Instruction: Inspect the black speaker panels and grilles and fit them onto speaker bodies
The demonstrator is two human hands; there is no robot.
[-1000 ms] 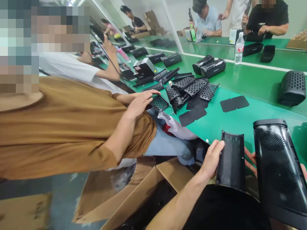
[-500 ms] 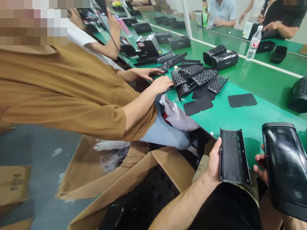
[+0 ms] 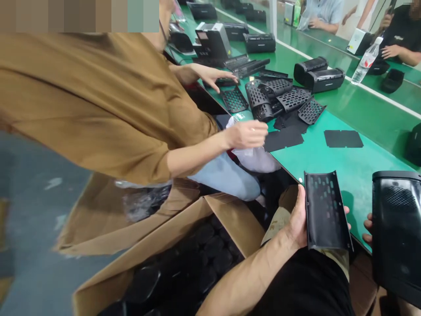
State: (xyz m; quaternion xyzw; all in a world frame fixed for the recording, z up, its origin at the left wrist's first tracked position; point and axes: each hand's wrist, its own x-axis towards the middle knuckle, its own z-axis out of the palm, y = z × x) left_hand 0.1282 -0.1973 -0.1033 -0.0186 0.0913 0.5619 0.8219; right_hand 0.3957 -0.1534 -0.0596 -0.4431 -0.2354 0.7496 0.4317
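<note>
My left hand (image 3: 297, 221) is closed round a curved black perforated panel (image 3: 326, 210), its hollow side facing me and light showing through the slots. Fingertips show at both long edges of this panel. At the right edge of the view, my right hand (image 3: 368, 228) grips a black speaker housing (image 3: 397, 237) with a perforated area near its top. The housing hides most of that hand. Panel and housing are held apart, over my lap and the table edge.
A co-worker's hand (image 3: 248, 134) hovers by the table edge, left of flat black sheets (image 3: 284, 139) and piled perforated panels (image 3: 294, 98). A single black sheet (image 3: 344, 138) lies nearer. Behind stand a water bottle (image 3: 366, 61) and housings (image 3: 325, 80). An open carton (image 3: 226, 210) holds black parts.
The view has shifted slightly. The housing in my right hand has moved right and turned. The panel in my left hand has tilted. The co-worker's nearer hand has swung away from the piled panels, toward me.
</note>
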